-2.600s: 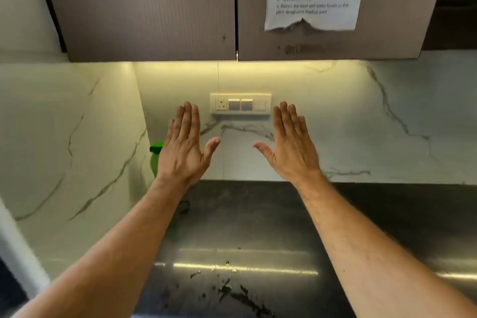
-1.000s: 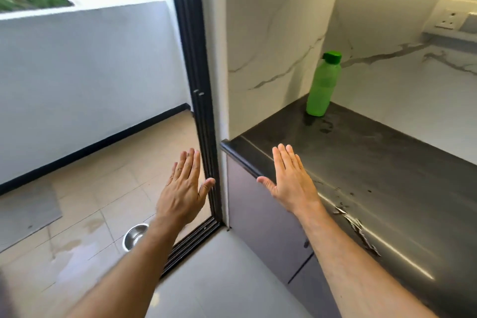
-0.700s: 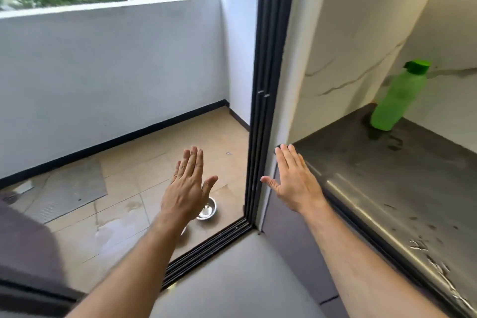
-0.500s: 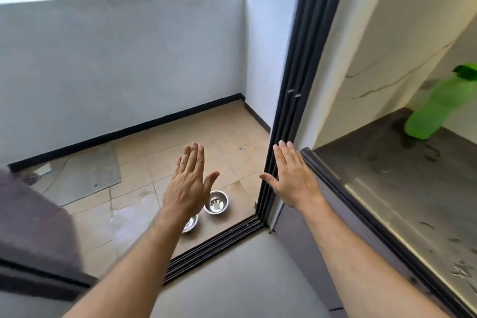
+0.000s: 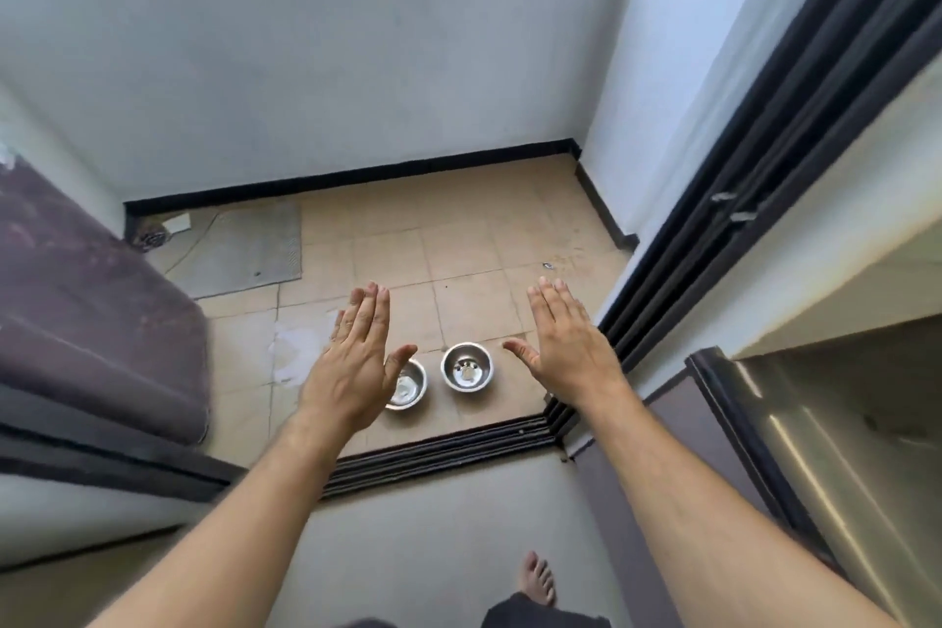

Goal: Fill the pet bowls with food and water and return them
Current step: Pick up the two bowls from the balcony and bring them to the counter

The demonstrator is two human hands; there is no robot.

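Head view: two small round stainless-steel pet bowls sit side by side on the beige balcony tiles just past the black sliding-door track (image 5: pixel 438 454); the right bowl (image 5: pixel 466 367) shows fully, the left bowl (image 5: pixel 408 385) is partly behind our left hand (image 5: pixel 351 367). We hold that hand and our right hand (image 5: pixel 571 347) out flat, fingers straight, holding nothing. A grey mat (image 5: pixel 244 247) lies farther left.
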